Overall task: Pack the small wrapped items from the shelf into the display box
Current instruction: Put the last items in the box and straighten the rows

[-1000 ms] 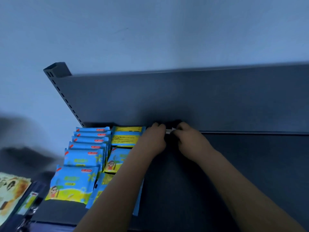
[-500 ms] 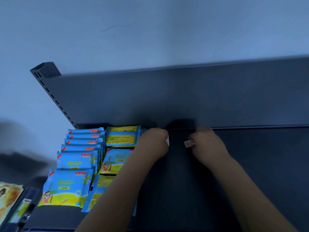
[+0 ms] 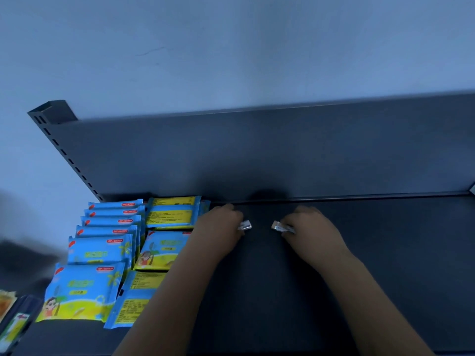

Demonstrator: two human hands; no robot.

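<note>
I pinch one small wrapped item (image 3: 244, 224) in my left hand (image 3: 221, 227). I pinch a second wrapped item (image 3: 281, 226) in my right hand (image 3: 311, 229). Both are pale and shiny, and they are near each other but not touching. They sit low over the dark shelf (image 3: 385, 265), close to its far back wall (image 3: 257, 155).

To do this step well, I think I should hold them tight but not squash them. I should lift them straight up, then bring them to the display box. My left arm must not bump the blue wipe packs (image 3: 100, 250) just to its left.

I cannot see the display box at all. My fingertips are tucked under my hands. The wrappers are too blurry to read. Some packs at the near left edge are cut off.
</note>
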